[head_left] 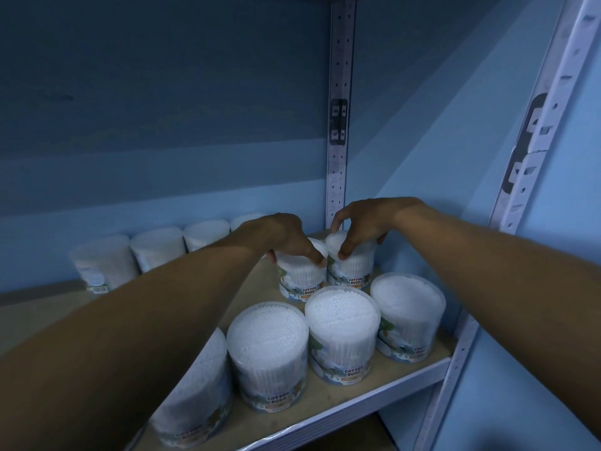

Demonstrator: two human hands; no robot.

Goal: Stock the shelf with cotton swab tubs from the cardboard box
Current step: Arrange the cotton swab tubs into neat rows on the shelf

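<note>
Two clear cotton swab tubs stand side by side in the middle of the wooden shelf. My left hand grips the top of the left tub, thumb and fingers curled over its lid. My right hand grips the top of the right tub in the same way. Both tubs are upright, their "COTTON BUDS" labels facing me. Three more tubs form a front row, with another partly under my left forearm. The cardboard box is out of view.
A back row of tubs lines the blue wall to the left. Perforated white metal uprights stand at the rear corner and front right. The shelf's front edge runs diagonally; bare wood lies at the left.
</note>
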